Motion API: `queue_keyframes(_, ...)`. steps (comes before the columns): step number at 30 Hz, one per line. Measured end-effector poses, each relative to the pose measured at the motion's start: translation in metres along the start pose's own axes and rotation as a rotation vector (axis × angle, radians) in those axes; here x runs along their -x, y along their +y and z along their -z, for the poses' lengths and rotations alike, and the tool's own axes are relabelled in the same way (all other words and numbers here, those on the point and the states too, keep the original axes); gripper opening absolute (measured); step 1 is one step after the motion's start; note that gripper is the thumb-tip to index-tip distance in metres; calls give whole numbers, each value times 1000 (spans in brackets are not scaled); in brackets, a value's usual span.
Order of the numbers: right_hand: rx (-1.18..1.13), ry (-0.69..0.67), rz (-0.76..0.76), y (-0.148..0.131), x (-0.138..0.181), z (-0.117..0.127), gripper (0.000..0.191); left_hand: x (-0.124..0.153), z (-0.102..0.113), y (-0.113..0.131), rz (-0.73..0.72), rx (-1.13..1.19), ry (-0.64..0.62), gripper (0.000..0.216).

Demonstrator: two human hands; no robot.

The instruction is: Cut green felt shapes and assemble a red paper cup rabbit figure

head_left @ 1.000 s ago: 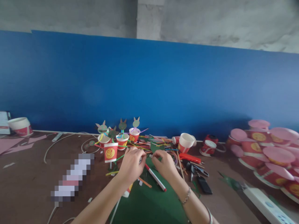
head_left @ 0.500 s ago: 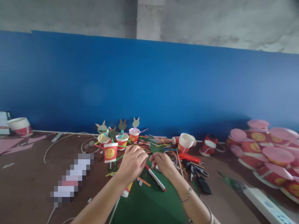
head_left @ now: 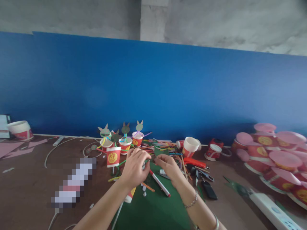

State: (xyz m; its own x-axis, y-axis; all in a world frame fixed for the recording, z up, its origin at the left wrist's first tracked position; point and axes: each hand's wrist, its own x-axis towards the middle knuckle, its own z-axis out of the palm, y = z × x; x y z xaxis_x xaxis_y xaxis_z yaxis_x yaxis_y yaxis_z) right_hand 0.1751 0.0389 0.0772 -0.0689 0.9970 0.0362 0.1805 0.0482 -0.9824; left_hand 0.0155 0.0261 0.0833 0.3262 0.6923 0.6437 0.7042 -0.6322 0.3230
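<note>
A blue panel (head_left: pixel 153 89) stands behind a brown worktop (head_left: pixel 38 191). At the right of the worktop is a pile of red cups with pink discs (head_left: pixel 266 151), and in the middle, under the forearms, lies a green sheet (head_left: pixel 153 209). A white power strip (head_left: pixel 273 209) sits near the pile. Both hands are above the far part of the sheet, close together but apart. The left hand (head_left: pixel 136 167) is curled, thumb bent in towards the fingers, and the right hand (head_left: pixel 170 166) has its thumb and forefinger drawn near each other; I cannot tell what either has hold of. Beyond the right hand a red and white cup (head_left: pixel 190 147) stands upright, and beyond the left hand are red cups with animal heads (head_left: pixel 126 147). A heap of coloured strips (head_left: pixel 160 142) spreads between them. A white marker (head_left: pixel 160 183) with red ends lies slantwise on the sheet between the hands, its far end just beside the left thumb. Smaller still, an orange strip (head_left: pixel 148 187) lies left of the marker
</note>
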Motion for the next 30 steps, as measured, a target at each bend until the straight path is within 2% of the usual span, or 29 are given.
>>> queue_keyframes(3,11,8,24,-1,0,1,22,-2,-2,-5,214,144,17,8)
queue_keyframes(6,17,-6,38,-3,1,0,20,-5,-5,-10,327,316,-51,8)
queue_keyframes(10,25,-14,4,-6,4,0,20,-7,-5,-11,365,492,-100,10)
queue_keyframes(14,19,-10,23,-6,5,1,19,-8,-2,-10,364,538,-133,12)
queue_keyframes(17,61,-14,45,-3,2,3,18,-8,-1,-12,364,517,-202,13)
queue_keyframes(20,170,-13,69,2,-1,6,17,-5,2,-20,355,400,-279,13)
queue_keyframes(22,258,-31,61,3,-1,9,16,-2,7,-24,340,263,-349,28)
queue_keyframes(24,349,-98,32,3,2,12,15,0,15,-26,327,140,-497,44)
queue_keyframes(26,457,-195,-10,2,9,13,24,1,23,-25,303,52,-597,50)
queue_keyframes(30,680,-338,-56,-3,23,8,54,1,29,-18,297,-24,-676,49)
